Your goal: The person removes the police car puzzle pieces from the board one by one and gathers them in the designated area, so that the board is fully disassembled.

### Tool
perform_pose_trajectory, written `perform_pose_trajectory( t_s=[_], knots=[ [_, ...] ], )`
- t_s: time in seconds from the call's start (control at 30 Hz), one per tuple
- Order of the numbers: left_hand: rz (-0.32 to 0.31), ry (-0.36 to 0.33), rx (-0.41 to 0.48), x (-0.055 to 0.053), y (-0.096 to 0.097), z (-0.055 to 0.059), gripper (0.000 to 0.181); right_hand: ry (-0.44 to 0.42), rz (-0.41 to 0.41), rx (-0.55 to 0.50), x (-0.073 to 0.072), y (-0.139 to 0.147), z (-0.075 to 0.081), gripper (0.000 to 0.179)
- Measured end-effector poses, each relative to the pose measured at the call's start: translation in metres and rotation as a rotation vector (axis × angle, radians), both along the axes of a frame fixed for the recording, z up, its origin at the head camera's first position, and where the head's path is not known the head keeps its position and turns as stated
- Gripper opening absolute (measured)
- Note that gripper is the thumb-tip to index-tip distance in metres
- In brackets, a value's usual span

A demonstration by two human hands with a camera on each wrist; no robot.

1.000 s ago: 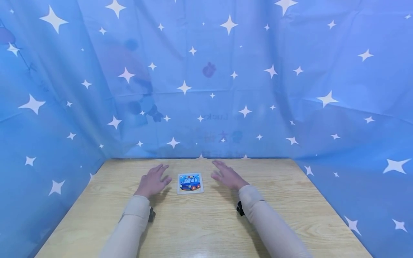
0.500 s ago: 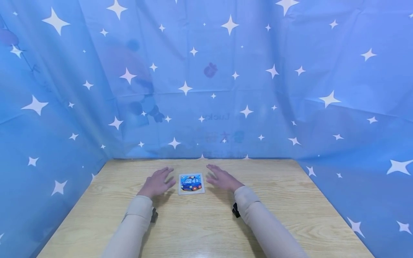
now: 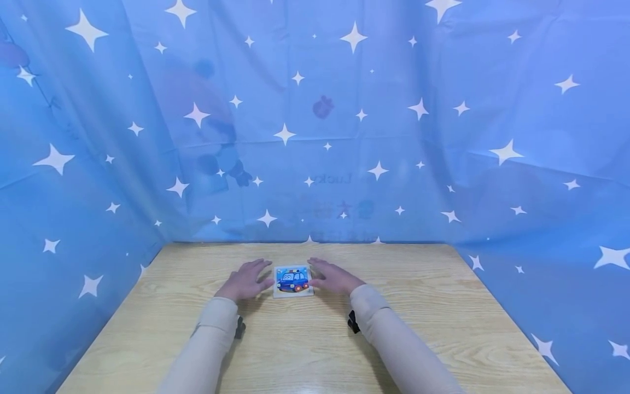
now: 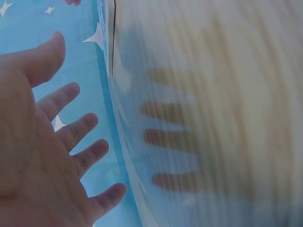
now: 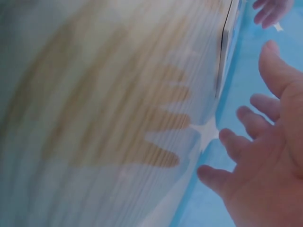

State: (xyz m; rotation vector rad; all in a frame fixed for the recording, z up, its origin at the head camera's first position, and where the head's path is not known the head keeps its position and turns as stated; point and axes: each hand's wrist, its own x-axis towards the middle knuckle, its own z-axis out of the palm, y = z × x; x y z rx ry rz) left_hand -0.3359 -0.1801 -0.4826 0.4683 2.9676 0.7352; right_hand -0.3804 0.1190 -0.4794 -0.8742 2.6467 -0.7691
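Note:
A square picture board [image 3: 293, 281] with a pale border and a cartoon blue car lies flat on the wooden table [image 3: 295, 350]. On its left is my left hand [image 3: 246, 282], fingers spread, thumb tip close to the board's left edge. My right hand [image 3: 336, 278] is on the opposite side, its thumb at or very near the right edge; contact is not clear. Both wrist views show the board edge-on, as a thin slab [image 4: 111, 42] and a thin slab [image 5: 228, 45], beyond the spread fingers [image 4: 78, 130] and fingers [image 5: 251, 123]. Neither hand holds anything.
A blue curtain [image 3: 315, 137] with white stars hangs behind the table and along both sides. Small black devices, a left one [image 3: 239, 328] and a right one [image 3: 353, 322], sit at the wrists. The tabletop reflects the hands in the wrist views.
Both hands have moved inward, the left one rightward and the right one leftward, closing in on the picture board. The board shifts slightly in view along with the whole scene.

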Motion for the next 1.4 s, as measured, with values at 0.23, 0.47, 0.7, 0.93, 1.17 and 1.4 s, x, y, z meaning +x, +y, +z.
perform_pose_trajectory(
  t_s=[0.23,0.47,0.7,0.93,1.17,1.4],
  knots=[
    [-0.037,0.011,-0.008,-0.005,0.001,-0.005,0.068,-0.067,-0.009,0.076,0.002,-0.006,0.000,0.078],
    [-0.042,-0.022,-0.033,-0.011,0.003,-0.010,0.070,-0.064,-0.027,0.137,0.003,-0.014,-0.002,0.081],
    [-0.038,-0.028,-0.054,-0.017,0.004,-0.016,0.073,-0.066,-0.048,0.189,-0.001,-0.019,-0.005,0.082],
    [-0.024,-0.083,-0.078,-0.025,0.005,-0.024,0.078,-0.062,-0.053,0.206,0.000,-0.021,-0.004,0.081],
    [0.007,-0.117,-0.137,-0.022,0.009,-0.022,0.080,-0.038,-0.045,0.253,0.002,-0.025,-0.002,0.081],
    [0.027,-0.136,-0.147,-0.010,0.016,-0.004,0.078,0.016,-0.022,0.304,-0.001,-0.027,0.001,0.082]
  ],
)
